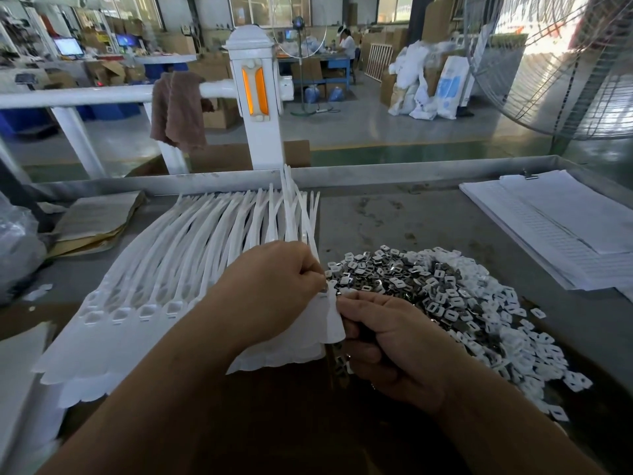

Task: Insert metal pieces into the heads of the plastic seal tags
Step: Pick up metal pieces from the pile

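Plastic seal tags [164, 269] lie fanned across the left half of the grey metal table [394, 214]. They are white, with thin tails pointing away, square hollow heads in a row, and broad flat flags toward the person. Just right of them sits a heap of metal pieces [428, 286], small silvery slotted squares mixed with white ones. The left hand [270, 289] grips the rightmost tags near their heads with curled fingers. The right hand [394, 341], curled round several metal pieces, pinches at a tag head.
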Available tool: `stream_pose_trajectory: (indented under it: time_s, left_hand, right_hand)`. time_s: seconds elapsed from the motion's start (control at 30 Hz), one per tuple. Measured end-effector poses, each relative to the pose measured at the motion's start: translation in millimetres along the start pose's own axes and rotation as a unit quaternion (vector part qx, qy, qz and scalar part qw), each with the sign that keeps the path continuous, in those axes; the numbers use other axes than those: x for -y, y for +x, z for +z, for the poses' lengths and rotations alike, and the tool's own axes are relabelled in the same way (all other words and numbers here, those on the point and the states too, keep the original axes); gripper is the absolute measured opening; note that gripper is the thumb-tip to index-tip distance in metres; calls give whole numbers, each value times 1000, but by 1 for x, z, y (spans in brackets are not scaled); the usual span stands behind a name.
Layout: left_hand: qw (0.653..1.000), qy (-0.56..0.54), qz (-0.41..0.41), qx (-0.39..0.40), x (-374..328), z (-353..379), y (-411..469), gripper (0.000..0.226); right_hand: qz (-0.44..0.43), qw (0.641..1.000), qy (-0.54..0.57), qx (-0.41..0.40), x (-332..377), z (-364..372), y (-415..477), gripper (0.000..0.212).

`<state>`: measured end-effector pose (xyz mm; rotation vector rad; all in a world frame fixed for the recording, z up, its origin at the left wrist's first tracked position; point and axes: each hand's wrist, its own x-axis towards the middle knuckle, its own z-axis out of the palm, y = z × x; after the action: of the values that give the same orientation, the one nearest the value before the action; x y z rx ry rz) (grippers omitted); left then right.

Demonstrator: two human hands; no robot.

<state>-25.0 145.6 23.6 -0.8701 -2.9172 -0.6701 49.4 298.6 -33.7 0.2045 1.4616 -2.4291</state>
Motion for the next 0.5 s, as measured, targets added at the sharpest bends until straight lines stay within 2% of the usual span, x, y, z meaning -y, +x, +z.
stream_pose_trajectory:
  time_s: [0.5]
  left_hand:
    - [1000, 10, -10, -18, -3, 1, -1, 19]
  right_hand:
    - [-5, 1000, -6, -5, -1, -1, 0, 17]
